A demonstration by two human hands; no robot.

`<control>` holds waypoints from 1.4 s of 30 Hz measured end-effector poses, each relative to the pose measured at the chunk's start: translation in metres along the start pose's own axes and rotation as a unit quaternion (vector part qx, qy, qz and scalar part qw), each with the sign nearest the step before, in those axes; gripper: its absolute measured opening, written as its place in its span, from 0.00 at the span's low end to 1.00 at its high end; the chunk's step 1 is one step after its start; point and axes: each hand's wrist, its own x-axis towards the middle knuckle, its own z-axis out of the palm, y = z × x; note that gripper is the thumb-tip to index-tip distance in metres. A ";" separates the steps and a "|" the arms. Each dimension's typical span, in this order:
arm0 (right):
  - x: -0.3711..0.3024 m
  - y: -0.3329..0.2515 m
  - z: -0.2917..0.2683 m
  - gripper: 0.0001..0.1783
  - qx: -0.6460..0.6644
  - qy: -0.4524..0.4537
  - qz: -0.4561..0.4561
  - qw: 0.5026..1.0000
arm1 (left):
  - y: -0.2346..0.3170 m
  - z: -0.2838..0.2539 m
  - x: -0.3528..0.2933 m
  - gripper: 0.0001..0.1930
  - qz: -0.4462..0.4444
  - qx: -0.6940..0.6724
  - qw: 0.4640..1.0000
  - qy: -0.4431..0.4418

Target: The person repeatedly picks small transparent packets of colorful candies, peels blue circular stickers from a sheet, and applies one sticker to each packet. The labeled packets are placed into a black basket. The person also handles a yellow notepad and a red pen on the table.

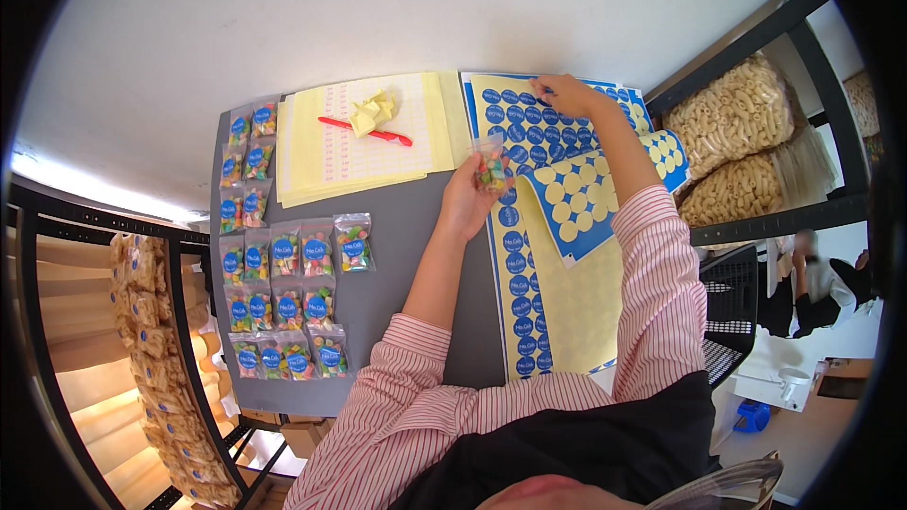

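My left hand (463,200) is closed on a small clear bag of colourful candies (490,168), held upright over the left edge of the sticker sheets. No label shows on the side of this bag that I see. Farther off, my right hand (569,96) pinches at a blue round sticker near the top of a sheet of blue round stickers (537,135); its fingertips partly cover the sticker. Below that hand, a blue sheet with pale round gaps (578,203) lies curled over the other sheets, and the right forearm passes above it.
Rows of candy bags with blue round labels (285,253) lie on the left of the grey table (416,255). Yellowish paper sheets (302,151) carry a red pen (387,137) and crumpled paper (374,113). Bags of curved snacks (727,113) fill the right rack.
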 end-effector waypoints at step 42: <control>-0.072 -0.146 0.038 0.04 0.357 0.284 -0.086 0.886 | 0.010 -0.006 0.001 0.18 0.173 0.134 0.976 -0.007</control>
